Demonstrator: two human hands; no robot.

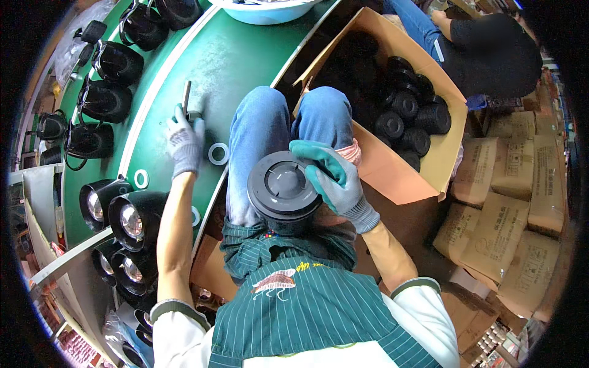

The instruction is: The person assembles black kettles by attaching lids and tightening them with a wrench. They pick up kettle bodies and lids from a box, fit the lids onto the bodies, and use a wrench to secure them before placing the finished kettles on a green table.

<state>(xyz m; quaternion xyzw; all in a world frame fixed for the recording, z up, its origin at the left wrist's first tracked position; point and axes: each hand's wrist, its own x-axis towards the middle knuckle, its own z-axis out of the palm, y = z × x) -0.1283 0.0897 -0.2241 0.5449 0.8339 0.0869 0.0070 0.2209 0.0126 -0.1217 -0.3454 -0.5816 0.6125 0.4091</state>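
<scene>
Right hand (334, 181) touches the black canister (283, 183) immediately to its left, grip undeterminable, so a knock could tip it off the lap (259, 129); farther out, left hand (184, 144) pinches a slim rod (186, 95), which weak purchase could drop.

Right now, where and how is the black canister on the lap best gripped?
Probably around the outer rim of the black canister, coming from its left with fingers spread along the curve. The rim is broad and round, and that side is free of hands, while the gloved right hand covers the right edge. The low ridges on top look too shallow to hold.
</scene>
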